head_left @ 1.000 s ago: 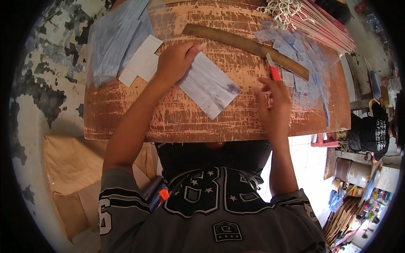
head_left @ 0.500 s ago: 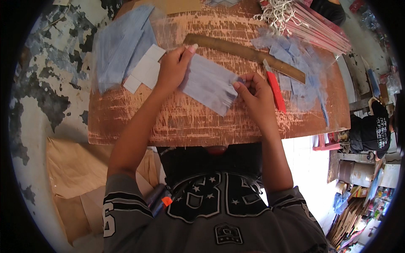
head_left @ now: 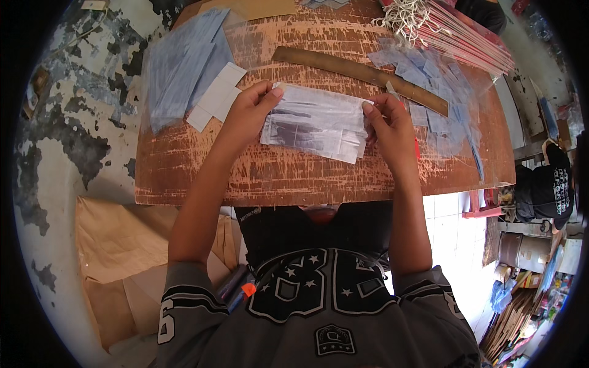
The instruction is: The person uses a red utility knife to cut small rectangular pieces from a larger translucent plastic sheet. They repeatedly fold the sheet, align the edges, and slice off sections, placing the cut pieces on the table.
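A small stack of clear plastic sheets [head_left: 313, 126], shiny with reflected light, is held slightly raised over the worn brown table. My left hand [head_left: 254, 107] pinches its left end, thumb on top. At the upper right corner my right hand [head_left: 392, 126] grips the stack between thumb and fingers. White card pieces [head_left: 216, 95] lie beside my left hand. Beyond the stack a brown ruler [head_left: 362, 73] lies slantwise. A red cutter knife [head_left: 418, 149] is mostly hidden behind my right hand.
Long clear plastic sheets [head_left: 184, 67] are piled at the table's left. Cut plastic pieces [head_left: 438, 92] lie scattered at the right. A bundle of red-edged items with white cords [head_left: 451, 40] fills the far right corner. Brown paper [head_left: 123, 239] is at lower left, beside a peeling wall.
The stack has turned from a downward slant to nearly level and now catches bright light. My right hand has moved up and right, covering most of the cutter knife.
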The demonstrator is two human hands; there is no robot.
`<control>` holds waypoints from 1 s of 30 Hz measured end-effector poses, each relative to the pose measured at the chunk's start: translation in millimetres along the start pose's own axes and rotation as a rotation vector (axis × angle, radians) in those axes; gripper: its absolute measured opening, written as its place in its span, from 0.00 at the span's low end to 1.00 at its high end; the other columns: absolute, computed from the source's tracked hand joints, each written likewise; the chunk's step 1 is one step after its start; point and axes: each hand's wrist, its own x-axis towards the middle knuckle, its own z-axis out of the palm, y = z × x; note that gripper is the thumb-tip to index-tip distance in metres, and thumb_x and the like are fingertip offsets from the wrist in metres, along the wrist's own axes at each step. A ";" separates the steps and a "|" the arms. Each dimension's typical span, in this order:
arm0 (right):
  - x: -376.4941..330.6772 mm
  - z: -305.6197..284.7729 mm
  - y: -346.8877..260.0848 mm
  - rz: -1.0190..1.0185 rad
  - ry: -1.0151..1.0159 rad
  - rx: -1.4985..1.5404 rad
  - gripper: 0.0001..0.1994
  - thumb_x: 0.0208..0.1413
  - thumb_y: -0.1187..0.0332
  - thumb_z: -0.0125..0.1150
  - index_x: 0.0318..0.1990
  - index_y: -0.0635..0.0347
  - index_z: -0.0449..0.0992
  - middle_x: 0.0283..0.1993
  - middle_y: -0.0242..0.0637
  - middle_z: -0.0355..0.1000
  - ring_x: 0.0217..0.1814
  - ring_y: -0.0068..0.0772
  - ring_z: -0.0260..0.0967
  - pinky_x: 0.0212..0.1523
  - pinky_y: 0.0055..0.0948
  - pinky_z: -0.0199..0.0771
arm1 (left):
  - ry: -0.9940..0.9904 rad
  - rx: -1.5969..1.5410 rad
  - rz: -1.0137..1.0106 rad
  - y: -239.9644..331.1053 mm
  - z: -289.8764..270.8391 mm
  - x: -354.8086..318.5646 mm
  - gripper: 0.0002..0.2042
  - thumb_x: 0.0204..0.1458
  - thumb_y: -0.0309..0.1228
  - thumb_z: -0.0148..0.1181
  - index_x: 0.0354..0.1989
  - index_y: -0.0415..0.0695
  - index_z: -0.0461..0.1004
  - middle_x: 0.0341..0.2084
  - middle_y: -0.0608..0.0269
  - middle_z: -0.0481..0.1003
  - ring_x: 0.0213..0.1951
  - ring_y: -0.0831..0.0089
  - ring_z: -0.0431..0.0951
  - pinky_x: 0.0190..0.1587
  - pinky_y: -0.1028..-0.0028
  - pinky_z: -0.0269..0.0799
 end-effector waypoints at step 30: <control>-15.5 14.8 -10.8 -0.158 0.096 -0.115 0.12 0.66 0.64 0.67 0.49 0.63 0.78 0.31 0.32 0.76 0.30 0.21 0.72 0.31 0.25 0.71 | 0.272 -0.349 0.135 -13.8 28.2 -45.4 0.12 0.71 0.32 0.54 0.55 0.37 0.71 0.44 0.61 0.80 0.43 0.79 0.78 0.50 0.76 0.74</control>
